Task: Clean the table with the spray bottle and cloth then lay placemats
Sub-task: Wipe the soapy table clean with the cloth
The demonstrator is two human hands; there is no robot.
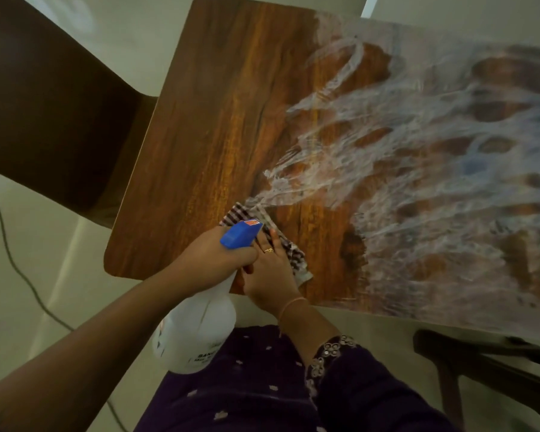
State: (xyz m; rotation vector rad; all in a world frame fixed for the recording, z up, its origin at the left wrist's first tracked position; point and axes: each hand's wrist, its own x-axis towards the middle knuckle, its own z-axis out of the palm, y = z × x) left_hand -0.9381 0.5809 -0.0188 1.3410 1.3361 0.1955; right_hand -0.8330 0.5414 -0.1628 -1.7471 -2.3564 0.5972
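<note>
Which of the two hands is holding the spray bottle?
The left hand grips the white spray bottle by its neck; the ringed right hand rests flat on the checked cloth instead.

The table (pixel 219 120) top is brown wood with dark lines in it, smooth and shiny. Toward its right edge it is wet, with pale, foamy streaks. The spray bottle (pixel 197 332) has a milky white plastic body and a blue plastic top, both smooth. The cloth (pixel 293 254) by the front edge is soft, checked fabric.
</note>
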